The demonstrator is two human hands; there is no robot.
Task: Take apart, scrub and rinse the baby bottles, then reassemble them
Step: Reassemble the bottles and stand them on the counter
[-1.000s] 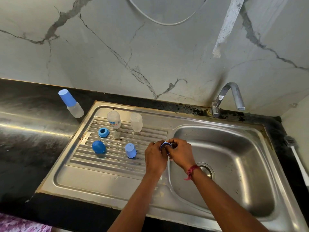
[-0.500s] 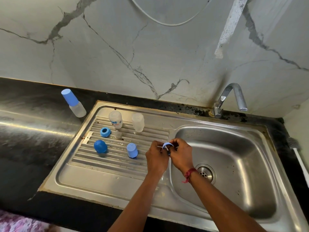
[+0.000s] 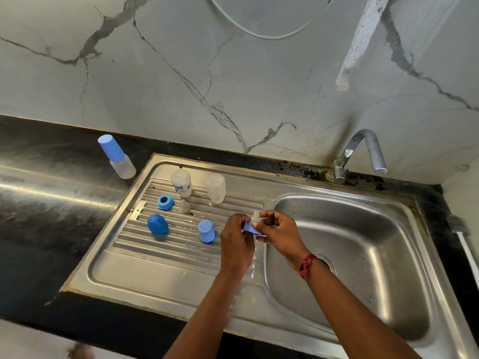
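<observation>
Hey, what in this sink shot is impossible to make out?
Head view only:
- Blue collar and clear teat: mostly covered by the left hand and right hand; whether they are joined is unclear.
- Brush: cut off by the right edge.
- Print on the labelled bottle: too small to read.
- White cable: cut off by the top edge.

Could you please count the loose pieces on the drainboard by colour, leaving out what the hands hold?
Blue: 3 (ring, domed cap, straight cap)
Clear: 3 (printed bottle, plain bottle, teat)
Total: 6
</observation>
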